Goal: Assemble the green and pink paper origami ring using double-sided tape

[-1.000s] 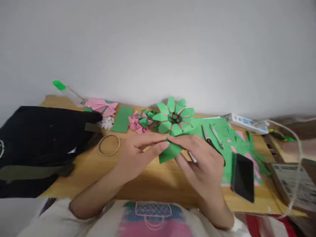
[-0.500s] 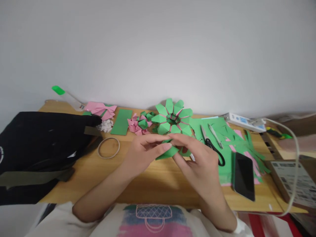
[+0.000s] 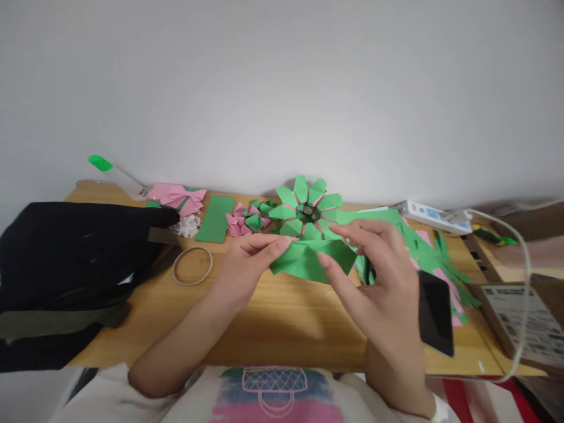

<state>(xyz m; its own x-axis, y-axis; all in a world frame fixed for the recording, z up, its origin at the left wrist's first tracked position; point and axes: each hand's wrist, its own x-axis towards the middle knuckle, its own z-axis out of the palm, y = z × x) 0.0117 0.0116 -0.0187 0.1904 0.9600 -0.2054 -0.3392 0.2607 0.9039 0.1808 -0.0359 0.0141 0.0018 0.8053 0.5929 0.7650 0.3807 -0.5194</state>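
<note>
A folded piece of green paper [image 3: 304, 264] is held up over the wooden table, in front of a paper flower. My left hand [image 3: 251, 258] pinches its left end between thumb and fingers. Beside the right half of the paper, my right hand [image 3: 383, 276] has its thumb and index finger spread apart. Its thumb tip overlaps the front of the paper; whether it presses there I cannot tell. Just behind stands the flower [image 3: 291, 228], built of green petals with pink edges around a hollow centre.
Pink and green folded pieces [image 3: 240, 222], a green paper stack [image 3: 215, 220] and a tape ring [image 3: 192, 283] lie left. A black bag [image 3: 79, 264] covers the left side. Rightward are green scraps [image 3: 425, 252], a phone [image 3: 435, 314] and a power strip [image 3: 429, 216] with a white cable.
My right hand has moved right and its fingers have parted from their pinch. More of the green paper shows, spread wider. My left hand keeps its hold.
</note>
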